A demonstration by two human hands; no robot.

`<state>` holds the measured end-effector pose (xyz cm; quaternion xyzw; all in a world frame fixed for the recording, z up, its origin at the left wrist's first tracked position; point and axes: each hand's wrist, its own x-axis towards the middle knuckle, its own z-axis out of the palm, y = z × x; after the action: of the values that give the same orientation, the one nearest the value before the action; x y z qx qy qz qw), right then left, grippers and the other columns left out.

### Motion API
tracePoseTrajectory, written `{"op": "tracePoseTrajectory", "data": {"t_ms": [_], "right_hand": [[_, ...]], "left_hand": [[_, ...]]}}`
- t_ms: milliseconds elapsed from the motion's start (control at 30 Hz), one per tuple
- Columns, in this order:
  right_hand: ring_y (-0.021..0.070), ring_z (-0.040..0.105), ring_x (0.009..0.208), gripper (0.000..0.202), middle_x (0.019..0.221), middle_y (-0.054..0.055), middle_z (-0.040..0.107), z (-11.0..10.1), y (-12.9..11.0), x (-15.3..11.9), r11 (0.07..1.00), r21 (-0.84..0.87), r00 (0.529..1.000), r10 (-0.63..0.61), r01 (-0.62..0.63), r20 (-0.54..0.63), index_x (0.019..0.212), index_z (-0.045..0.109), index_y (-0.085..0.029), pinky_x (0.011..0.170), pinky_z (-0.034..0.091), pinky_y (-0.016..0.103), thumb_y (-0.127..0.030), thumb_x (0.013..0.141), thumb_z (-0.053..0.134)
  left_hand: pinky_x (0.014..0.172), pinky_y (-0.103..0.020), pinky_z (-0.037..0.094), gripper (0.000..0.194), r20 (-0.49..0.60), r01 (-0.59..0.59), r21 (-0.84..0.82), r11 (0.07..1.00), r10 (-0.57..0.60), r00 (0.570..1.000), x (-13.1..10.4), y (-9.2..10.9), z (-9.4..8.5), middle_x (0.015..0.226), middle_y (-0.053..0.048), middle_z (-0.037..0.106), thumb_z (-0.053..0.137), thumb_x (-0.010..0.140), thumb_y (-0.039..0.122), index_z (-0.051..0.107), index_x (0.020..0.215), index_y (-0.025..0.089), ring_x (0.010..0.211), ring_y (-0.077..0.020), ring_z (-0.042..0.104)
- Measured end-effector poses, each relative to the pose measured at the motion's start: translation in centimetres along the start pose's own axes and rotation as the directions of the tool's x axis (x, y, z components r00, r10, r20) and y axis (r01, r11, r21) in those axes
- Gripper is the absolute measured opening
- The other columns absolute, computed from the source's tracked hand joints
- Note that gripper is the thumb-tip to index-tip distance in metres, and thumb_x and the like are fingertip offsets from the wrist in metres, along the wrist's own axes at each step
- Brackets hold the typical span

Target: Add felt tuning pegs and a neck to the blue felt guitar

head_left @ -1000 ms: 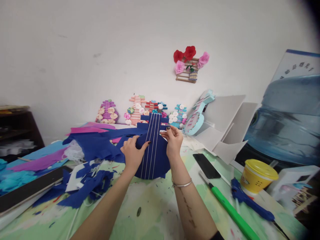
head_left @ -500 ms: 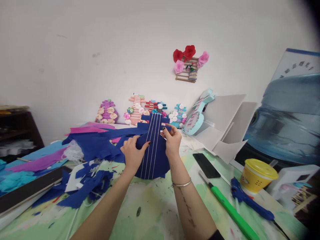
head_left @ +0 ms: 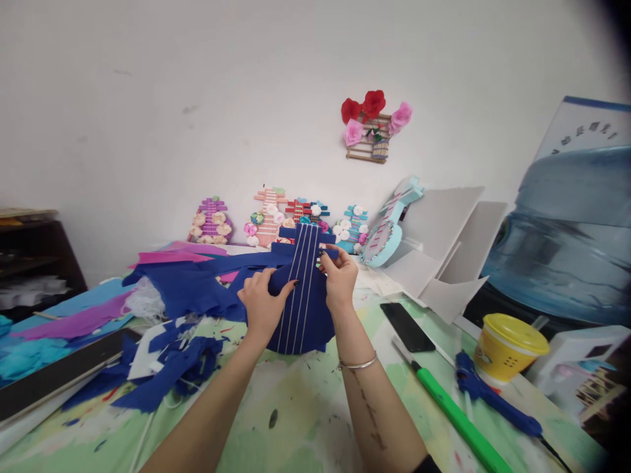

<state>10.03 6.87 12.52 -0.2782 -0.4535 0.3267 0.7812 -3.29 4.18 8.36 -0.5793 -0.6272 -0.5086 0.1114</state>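
A dark blue craft lute (head_left: 306, 315) with white strings down its front stands upright before me, blue pegs sticking out at both sides of its neck. My left hand (head_left: 263, 299) grips its left edge, thumb lying across the front near the strings and the other fingers on the edge and behind. On the other side, my right hand (head_left: 340, 276) pinches at the right of the neck, by the lower right peg. What lies right between those fingertips is partly hidden.
Blue scraps (head_left: 170, 368) and coloured sheets lie left. At right are a phone (head_left: 407, 326), a green-handled knife (head_left: 458, 414), a blue glue gun (head_left: 497, 397), a yellow tub (head_left: 510, 348) and a water jug (head_left: 572, 243). Decorated lutes (head_left: 211, 223) line the wall.
Almost nothing differs. The fingers of my right hand have shifted slightly by the peg, while my left hand keeps its hold.
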Motion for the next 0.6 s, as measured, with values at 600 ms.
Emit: {"op": "tracePoseTrajectory", "data": {"t_ms": [600], "right_hand": [[0.0080, 0.048, 0.048, 0.029, 0.060, -0.004, 0.060, -0.08, -0.09, -0.17, 1.000, 0.025, 1.000, 0.015, -0.015, -0.004, 0.093, 0.064, -0.015, 0.050, 0.039, 0.022, -0.021, 0.065, 0.065]], "left_hand": [[0.079, -0.038, 0.036, 0.037, 0.016, -0.003, -0.034, 0.999, 0.004, 1.000, 0.03, 0.01, -0.15, 0.093, -0.008, 0.065, 0.061, 0.076, 0.050, 0.061, 0.098, 0.020, 0.094, -0.0299, 0.055]]}}
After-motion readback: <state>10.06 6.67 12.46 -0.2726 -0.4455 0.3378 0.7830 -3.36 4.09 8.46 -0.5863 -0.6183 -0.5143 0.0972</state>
